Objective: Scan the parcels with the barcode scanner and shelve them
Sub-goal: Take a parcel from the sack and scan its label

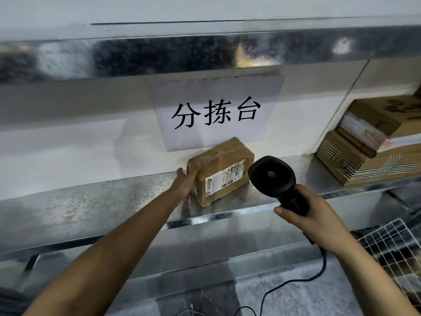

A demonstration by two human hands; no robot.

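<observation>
Brown parcel lay on the metal shelf; we saw left hand fingers curled around its left end, right hand fingers gripping the black scanner just right of it.

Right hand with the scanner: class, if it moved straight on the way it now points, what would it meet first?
Probably the brown taped cardboard parcel on the metal shelf, near its white shipping label. The right hand aims the black barcode scanner there, though depth is uncertain.
</observation>
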